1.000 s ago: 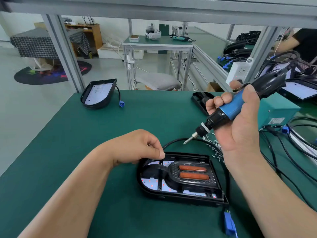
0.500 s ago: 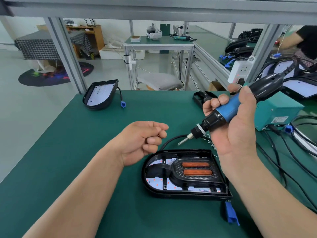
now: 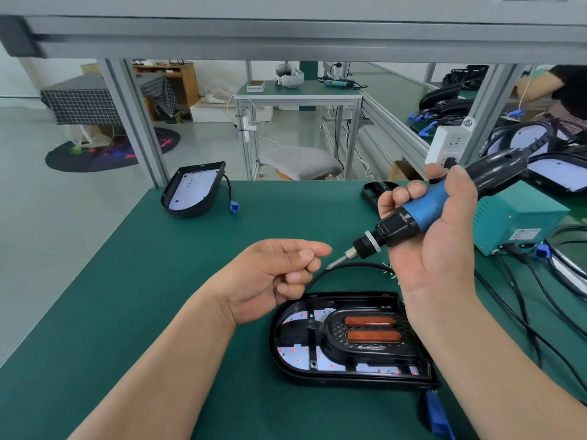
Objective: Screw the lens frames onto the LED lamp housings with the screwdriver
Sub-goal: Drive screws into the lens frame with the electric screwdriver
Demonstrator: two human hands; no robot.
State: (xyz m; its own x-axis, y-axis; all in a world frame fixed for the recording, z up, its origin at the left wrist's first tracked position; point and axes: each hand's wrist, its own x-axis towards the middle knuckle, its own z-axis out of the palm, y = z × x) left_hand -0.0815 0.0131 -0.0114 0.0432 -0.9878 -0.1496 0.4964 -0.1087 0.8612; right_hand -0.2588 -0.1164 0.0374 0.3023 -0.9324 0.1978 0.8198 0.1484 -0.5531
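Our landmark is the black D-shaped LED lamp housing [image 3: 317, 377] lying flat on the green-matted tabletop [image 3: 127, 296]. A black lens frame with two orange oblong lenses [image 3: 365, 347] sits inside it, over a white LED board dotted with red.

Well behind the landmark and to its left, a second black lamp housing with a bare white board [image 3: 193, 192] lies at the far edge of the tabletop. Its short lead ends in a blue plug [image 3: 234, 207].

Just left of the landmark and above its curved end, our left hand [image 3: 273, 277] hovers off the mat. Its fingers are curled toward the palm and the index finger reaches toward the driver's bit. We cannot tell whether anything small is pinched there.

Above the landmark, our right hand [image 3: 438, 252] grips the blue-and-black electric screwdriver [image 3: 425, 208] round its barrel. The tool is tilted, and its metal bit points down and left, close to the left fingertips and clear of the frame.

A few small silver screws [image 3: 389, 271] lie behind the landmark's right corner. Further right and behind it stands a teal metal box [image 3: 521, 217].
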